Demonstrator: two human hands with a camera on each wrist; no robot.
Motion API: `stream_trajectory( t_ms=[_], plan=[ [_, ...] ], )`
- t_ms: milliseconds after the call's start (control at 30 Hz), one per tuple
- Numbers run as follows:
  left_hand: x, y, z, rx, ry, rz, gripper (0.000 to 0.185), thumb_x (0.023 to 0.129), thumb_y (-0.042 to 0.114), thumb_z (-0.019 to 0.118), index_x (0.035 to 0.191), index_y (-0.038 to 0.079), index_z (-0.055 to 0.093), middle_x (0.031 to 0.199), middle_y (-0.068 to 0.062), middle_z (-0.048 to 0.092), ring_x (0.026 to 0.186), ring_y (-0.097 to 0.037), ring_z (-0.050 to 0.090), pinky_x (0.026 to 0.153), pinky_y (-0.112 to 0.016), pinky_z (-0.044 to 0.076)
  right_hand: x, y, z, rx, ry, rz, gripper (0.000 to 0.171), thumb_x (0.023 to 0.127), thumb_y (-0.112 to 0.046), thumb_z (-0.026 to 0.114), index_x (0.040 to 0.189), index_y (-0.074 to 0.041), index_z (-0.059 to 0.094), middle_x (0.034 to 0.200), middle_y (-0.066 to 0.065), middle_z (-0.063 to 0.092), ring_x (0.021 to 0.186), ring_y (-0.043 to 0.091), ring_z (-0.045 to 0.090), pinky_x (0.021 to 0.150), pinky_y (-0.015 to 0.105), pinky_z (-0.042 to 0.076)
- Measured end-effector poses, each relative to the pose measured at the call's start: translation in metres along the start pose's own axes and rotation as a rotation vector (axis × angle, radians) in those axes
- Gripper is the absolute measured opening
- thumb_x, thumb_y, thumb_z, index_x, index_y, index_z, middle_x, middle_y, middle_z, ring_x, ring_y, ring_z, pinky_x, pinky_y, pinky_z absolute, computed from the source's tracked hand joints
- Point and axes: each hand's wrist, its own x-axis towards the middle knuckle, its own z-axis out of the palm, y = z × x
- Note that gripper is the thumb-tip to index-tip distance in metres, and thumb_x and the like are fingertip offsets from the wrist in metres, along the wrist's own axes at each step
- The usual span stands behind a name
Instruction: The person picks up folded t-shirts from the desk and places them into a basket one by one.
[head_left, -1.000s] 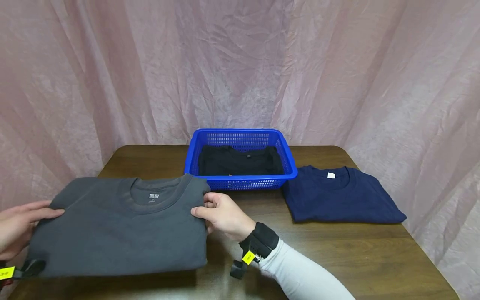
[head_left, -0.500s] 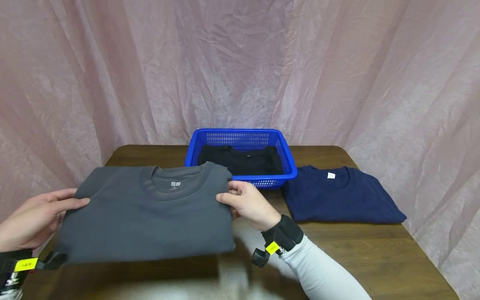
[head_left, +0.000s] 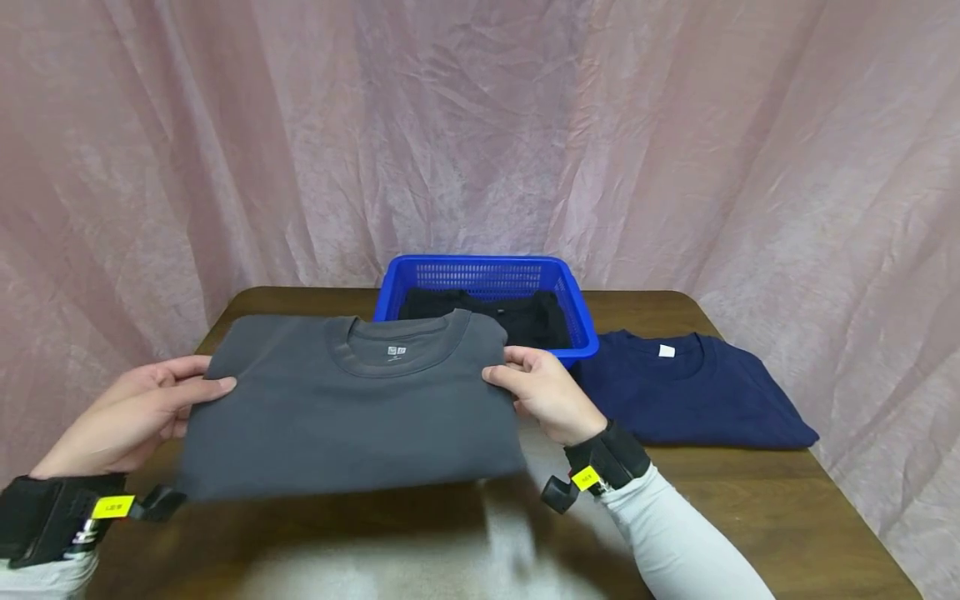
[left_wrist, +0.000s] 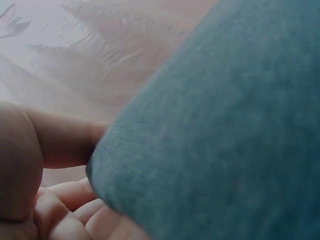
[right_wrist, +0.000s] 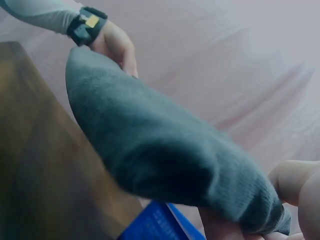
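A folded dark grey T-shirt hangs above the table between both hands, its collar and small printed label facing up. My left hand pinches its left edge, thumb on top and the other fingers underneath. At the opposite edge, my right hand pinches the shirt the same way. In the left wrist view the grey cloth fills the right side, with fingers at its edge. The right wrist view shows the shirt from its side, thick and folded.
Behind the shirt stands a blue plastic basket holding a folded black T-shirt; the grey shirt overlaps its front left part. A folded navy T-shirt lies right of it on the brown wooden table. Pink curtains hang behind.
Both hands have carried the grey T-shirt to the right and away from me, so it now covers part of the basket. The basket and navy T-shirt stay in place.
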Motion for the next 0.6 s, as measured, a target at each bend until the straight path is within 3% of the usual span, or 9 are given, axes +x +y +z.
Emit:
stream_trajectory(
  t_ms=[67,133,233,467,600],
  plan=[
    [0.003,0.001,0.006,-0.06,-0.015,0.023,0.03,0.114,0.015,0.06,0.144,0.012,0.06,0.103,0.007,0.081,0.082,-0.017,0.078,0.076,-0.037,0.068,-0.001,0.0,-0.007,0.003,0.002,0.001,0.023,0.107,-0.015,0.066,0.123,0.002,0.066,0.094,-0.001,0.073,0.08,0.012,0.071,0.074,0.026,0.063],
    [0.006,0.002,0.011,-0.094,-0.024,0.048,0.018,0.113,0.013,0.061,0.127,0.022,0.068,0.102,0.004,0.082,0.08,-0.017,0.078,0.075,-0.037,0.068,-0.002,0.001,-0.013,0.002,0.003,0.005,0.023,0.108,-0.015,0.066,0.123,0.002,0.065,0.094,-0.001,0.073,0.078,0.012,0.071,0.073,0.027,0.064],
    [0.01,0.005,0.02,-0.115,-0.022,0.064,0.019,0.112,0.013,0.064,0.126,0.025,0.069,0.101,0.005,0.081,0.077,-0.015,0.076,0.073,-0.035,0.067,-0.004,0.0,-0.022,-0.01,0.007,0.011,0.022,0.108,-0.014,0.065,0.123,0.001,0.064,0.093,-0.001,0.073,0.076,0.011,0.071,0.07,0.028,0.065],
    [0.023,0.018,0.043,-0.141,-0.026,0.105,0.026,0.109,0.013,0.069,0.135,0.016,0.063,0.095,0.006,0.079,0.067,-0.011,0.07,0.068,-0.028,0.064,-0.006,-0.001,-0.046,-0.065,0.015,0.018,0.016,0.109,-0.015,0.064,0.116,0.0,0.061,0.089,-0.001,0.071,0.073,0.011,0.071,0.067,0.029,0.065],
    [0.031,0.026,0.056,-0.133,-0.04,0.13,0.03,0.109,0.015,0.07,0.138,0.011,0.062,0.096,0.006,0.08,0.07,-0.012,0.072,0.07,-0.029,0.064,-0.006,-0.002,-0.059,-0.077,0.029,0.031,0.016,0.11,-0.016,0.063,0.116,0.0,0.06,0.09,-0.001,0.07,0.075,0.011,0.071,0.069,0.029,0.065]
  ],
)
